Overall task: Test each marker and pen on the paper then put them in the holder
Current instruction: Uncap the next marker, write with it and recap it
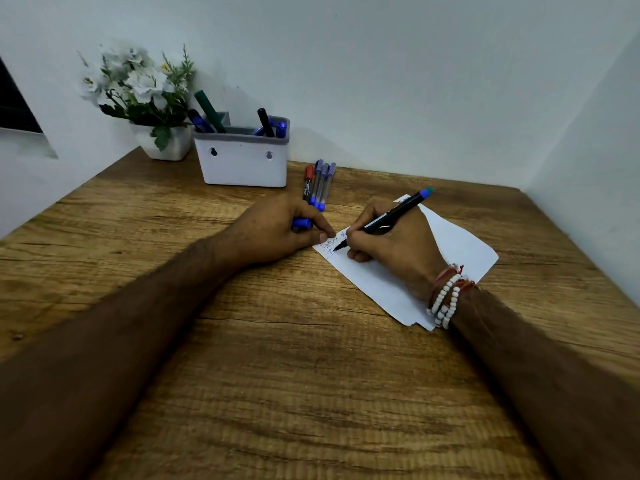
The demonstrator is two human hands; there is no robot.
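Observation:
My right hand [388, 244] grips a black marker [391, 216] with a blue end, its tip touching the white paper [460, 251] where some writing shows at the top left corner. My left hand [277, 230] holds a blue cap [302, 222] and its fingertips press on the paper's corner. The white holder [244, 161] with a grey rim stands at the back and has several pens and markers in it. Beside it on the table lie a red-capped marker [308, 183] and several blue pens [322, 185].
A white pot of artificial white flowers [138, 91] stands left of the holder against the wall. The wooden table [277, 358] sits in a corner, with walls behind and to the right.

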